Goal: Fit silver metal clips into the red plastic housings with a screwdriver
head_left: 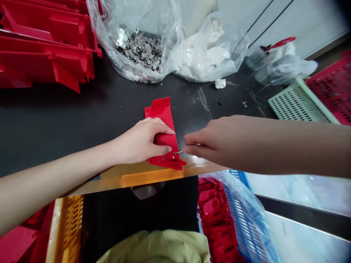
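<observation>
A red plastic part (164, 139) lies at the near edge of the dark worktop. It has a raised flap at its far end and small metal bits near its near end. My left hand (149, 138) is closed over the part, fingers on its far side and thumb flat on its face. Just to the right, my right hand (201, 144) pinches a thin metal piece (179, 152) that points at the part's right edge. Most of that piece is hidden in my fingers, so its kind is unclear.
Stacked red plastic parts (49, 62) stand at the back left. A clear bag of small metal clips (145, 51) and a bag with white contents (203, 54) sit behind. Baskets stand right, including a pale green one (298, 104). Below the edge, a blue basket (246, 223) holds red parts.
</observation>
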Motion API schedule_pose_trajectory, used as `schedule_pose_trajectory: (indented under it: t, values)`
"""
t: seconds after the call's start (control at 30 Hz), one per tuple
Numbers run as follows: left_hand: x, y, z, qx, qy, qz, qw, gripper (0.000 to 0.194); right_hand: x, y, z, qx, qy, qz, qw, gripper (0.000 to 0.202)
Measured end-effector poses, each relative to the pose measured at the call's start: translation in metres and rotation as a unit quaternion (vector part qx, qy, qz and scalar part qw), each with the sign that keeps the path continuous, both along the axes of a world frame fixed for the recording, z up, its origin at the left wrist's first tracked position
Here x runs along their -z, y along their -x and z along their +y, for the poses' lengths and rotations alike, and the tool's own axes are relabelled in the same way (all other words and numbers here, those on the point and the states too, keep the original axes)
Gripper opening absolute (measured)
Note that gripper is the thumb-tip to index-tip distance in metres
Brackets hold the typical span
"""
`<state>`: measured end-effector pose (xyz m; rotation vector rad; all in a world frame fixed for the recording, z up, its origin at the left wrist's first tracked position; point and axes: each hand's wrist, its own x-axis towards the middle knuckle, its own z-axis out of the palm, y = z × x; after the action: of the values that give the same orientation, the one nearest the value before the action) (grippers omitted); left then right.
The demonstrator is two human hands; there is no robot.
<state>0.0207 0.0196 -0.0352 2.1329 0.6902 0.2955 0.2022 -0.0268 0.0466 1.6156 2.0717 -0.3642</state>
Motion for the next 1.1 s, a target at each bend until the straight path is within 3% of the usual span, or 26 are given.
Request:
schedule_pose_trajectory:
  t: [0.13,0.3,0.47,1.1]
  values:
    - [0.002,-0.001,0.0,0.0,-0.005,-0.007,1.0,0.027,-0.011,-0.008,-0.019,-0.013,-0.023,0.025,0.999,0.031]
    - [0.003,-0.002,0.0,-0.009,0.003,0.002,1.0,0.029,0.004,-0.016,-0.032,-0.025,-0.018,0.094,0.995,0.024]
    - [0.002,-0.001,0.0,-0.01,0.006,0.011,1.0,0.032,0.012,-0.016,-0.034,-0.03,-0.022,0.069,0.997,0.026]
    - [0.002,-0.001,0.001,-0.009,0.004,0.011,1.0,0.031,0.011,-0.01,-0.037,-0.058,-0.031,0.017,0.998,0.028]
